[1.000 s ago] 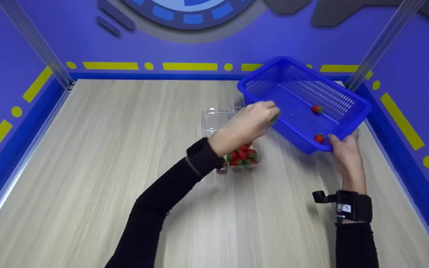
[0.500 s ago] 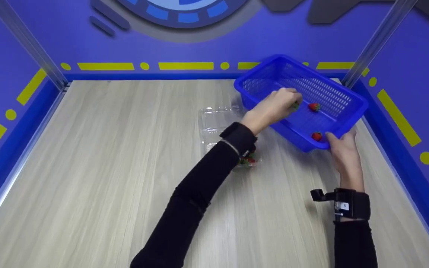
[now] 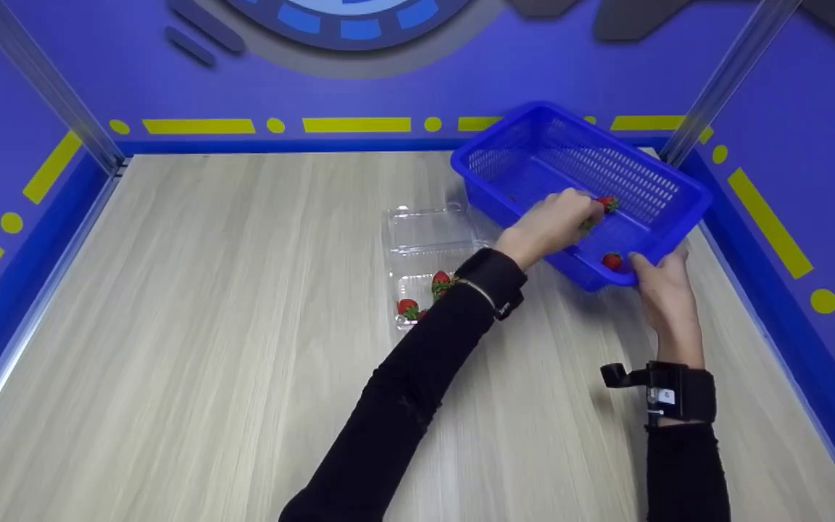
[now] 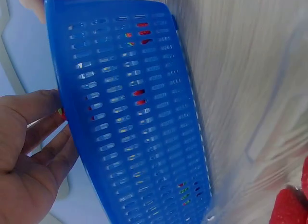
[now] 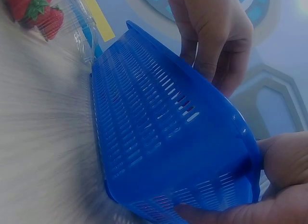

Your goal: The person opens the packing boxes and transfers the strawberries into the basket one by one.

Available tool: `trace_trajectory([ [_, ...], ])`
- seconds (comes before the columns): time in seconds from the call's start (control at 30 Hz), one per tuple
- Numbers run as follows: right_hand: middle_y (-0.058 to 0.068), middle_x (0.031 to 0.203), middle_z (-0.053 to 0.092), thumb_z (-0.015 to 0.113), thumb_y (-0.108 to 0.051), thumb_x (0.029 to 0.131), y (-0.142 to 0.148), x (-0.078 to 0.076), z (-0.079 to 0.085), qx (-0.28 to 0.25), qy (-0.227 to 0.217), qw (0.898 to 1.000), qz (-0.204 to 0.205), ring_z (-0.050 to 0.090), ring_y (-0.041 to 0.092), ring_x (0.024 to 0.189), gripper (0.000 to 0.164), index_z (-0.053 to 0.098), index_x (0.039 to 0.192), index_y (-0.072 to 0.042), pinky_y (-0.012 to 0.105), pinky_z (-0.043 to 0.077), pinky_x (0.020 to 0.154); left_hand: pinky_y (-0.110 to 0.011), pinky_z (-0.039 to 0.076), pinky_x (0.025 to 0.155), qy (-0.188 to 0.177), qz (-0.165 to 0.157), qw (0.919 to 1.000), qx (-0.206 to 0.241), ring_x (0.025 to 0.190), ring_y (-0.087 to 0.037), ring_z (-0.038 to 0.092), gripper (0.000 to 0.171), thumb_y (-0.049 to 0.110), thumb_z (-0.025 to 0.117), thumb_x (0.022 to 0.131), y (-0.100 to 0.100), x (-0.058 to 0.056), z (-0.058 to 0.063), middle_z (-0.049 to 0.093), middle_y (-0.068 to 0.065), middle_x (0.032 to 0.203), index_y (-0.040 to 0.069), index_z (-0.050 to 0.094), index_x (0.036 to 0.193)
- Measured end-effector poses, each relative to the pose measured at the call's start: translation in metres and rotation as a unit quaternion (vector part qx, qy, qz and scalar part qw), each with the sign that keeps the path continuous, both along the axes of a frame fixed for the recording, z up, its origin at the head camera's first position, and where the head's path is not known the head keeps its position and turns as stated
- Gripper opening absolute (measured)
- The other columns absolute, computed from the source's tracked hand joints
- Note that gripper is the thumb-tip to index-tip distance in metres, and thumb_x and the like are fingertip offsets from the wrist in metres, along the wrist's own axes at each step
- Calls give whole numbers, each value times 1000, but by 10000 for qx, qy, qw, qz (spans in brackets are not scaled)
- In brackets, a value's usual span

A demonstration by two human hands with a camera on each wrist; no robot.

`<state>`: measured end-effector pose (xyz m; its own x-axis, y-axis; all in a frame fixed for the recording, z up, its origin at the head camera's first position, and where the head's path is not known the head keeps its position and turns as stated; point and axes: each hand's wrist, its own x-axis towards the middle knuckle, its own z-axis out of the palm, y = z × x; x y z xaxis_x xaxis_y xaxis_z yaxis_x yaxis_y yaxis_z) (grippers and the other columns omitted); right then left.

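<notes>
The blue plastic basket, with slotted walls, stands at the back right. My right hand grips its near right corner, thumb over the rim. Reaching over the near side, my left hand pinches a strawberry, mostly hidden by fingers and rim; green leaves show under the fingertips in the head view. Inside the basket lie a strawberry by the near corner and another strawberry just beyond the left hand. A clear plastic box, lid open, holds several strawberries, partly hidden by the left forearm.
A pale wood-grain table carries everything. Blue panels with yellow marks enclose its back and sides, joined by metal corner posts. The basket's far corner is close to the back panel.
My left hand has moved right from near the plastic box, over the basket's near rim and then lower into it. The right hand keeps its grip on the corner.
</notes>
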<state>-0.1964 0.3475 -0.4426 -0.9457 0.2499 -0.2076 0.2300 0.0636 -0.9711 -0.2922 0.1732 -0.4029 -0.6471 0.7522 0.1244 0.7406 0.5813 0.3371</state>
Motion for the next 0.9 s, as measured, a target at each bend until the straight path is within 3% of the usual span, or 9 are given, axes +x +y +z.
trace_trajectory([
  [0.1,25,165,12,37,-10,107,-1,-1,0,42,-16,10000,-28,27,27,148,76,-21,157,-8,31,32,118,-20,48,76,14,-1,10000,43,90,-9,59,15,7,59,101,-1,-1,-3,65,4,98,12,71,106],
  [0.2,25,164,14,37,-12,107,0,-1,0,90,-67,9999,-36,33,25,145,75,-18,157,-7,28,37,114,-21,45,73,14,-6,10000,48,85,-10,55,11,7,59,100,-3,-2,-5,61,3,93,11,70,102],
  [0.4,25,160,20,39,-11,106,1,0,0,52,-9,10000,-29,46,20,129,72,-12,157,-5,18,47,97,-24,53,89,-315,139,9993,-170,109,-15,65,23,13,65,100,-7,-3,0,70,0,121,14,71,122],
  [0.47,25,160,21,38,-10,106,1,1,0,17,1,10000,-19,45,20,130,72,-13,157,-6,20,46,100,-26,53,94,-384,184,9988,-235,116,-18,64,28,14,66,100,-9,-3,4,68,-1,128,15,70,127],
  [0.7,25,163,19,38,-12,107,1,1,0,107,-65,9999,-10,39,18,137,74,-15,156,-5,28,38,113,-29,55,92,-351,345,9985,-250,115,-18,65,27,14,63,101,-23,0,16,68,0,129,18,70,126],
  [0.9,23,164,18,38,-16,107,2,0,2,194,-206,9996,22,39,19,138,79,-24,156,-7,33,34,117,-35,57,88,-45,406,9986,-351,114,-19,65,27,9,55,103,-35,16,21,68,2,126,20,71,122],
])
